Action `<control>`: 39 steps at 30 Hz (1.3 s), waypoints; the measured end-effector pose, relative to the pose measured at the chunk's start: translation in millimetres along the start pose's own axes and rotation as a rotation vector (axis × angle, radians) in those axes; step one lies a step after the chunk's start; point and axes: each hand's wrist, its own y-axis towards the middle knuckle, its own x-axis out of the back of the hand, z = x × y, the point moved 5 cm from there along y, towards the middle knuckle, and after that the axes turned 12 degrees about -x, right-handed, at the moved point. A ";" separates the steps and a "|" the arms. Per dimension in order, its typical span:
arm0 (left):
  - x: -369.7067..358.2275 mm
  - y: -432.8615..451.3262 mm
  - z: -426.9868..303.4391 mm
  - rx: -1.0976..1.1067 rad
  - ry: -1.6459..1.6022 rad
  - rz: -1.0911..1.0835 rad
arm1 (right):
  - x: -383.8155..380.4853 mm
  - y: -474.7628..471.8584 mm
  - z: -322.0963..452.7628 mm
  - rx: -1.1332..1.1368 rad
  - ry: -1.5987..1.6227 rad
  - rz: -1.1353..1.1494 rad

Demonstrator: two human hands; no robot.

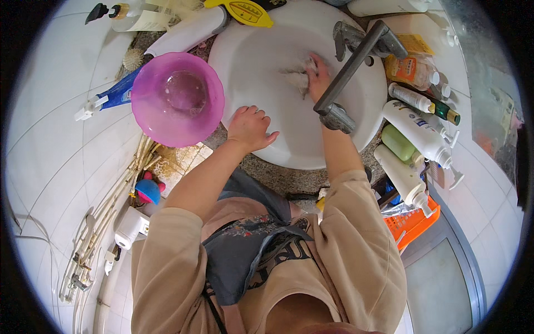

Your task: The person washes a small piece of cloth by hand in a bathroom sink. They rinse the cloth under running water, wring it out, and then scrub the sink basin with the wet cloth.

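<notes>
A white washbasin [288, 137] lies before me, with a grey faucet [348, 69] reaching across its right side. Under the faucet arm, my right hand [319, 77] is down in the bowl, its fingers around a pale, wet, cloth-like piece [297, 79]. Motion blurs that piece, so its exact kind is unclear. My left hand [251, 127] hovers at the basin's near left rim, holding nothing, with loosely curled fingers and the thumb apart. Left of it stands a translucent pink bowl [146, 102] with a little foamy liquid at its bottom.
A yellow bath thermometer [248, 13] lies on the far rim. A blue spray bottle [121, 89] is beside the pink bowl. Several pump bottles [417, 131] crowd the right of the speckled stone counter [277, 175]. An orange basket [417, 225] sits at lower right.
</notes>
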 end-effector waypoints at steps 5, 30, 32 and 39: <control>-2.8 0.8 -2.9 -0.032 0.018 -0.019 | 10.8 -17.6 -55.4 0.545 -0.664 -0.001; -2.9 0.7 -0.1 -0.007 0.029 0.025 | -4.0 -31.7 18.6 0.532 -0.647 -0.045; -1.1 1.4 -1.9 -0.018 0.010 0.041 | -30.1 -40.7 13.3 0.668 -0.784 0.141; -0.5 0.7 -1.0 -0.041 -0.023 0.009 | -64.2 5.7 -28.3 0.464 -1.013 0.014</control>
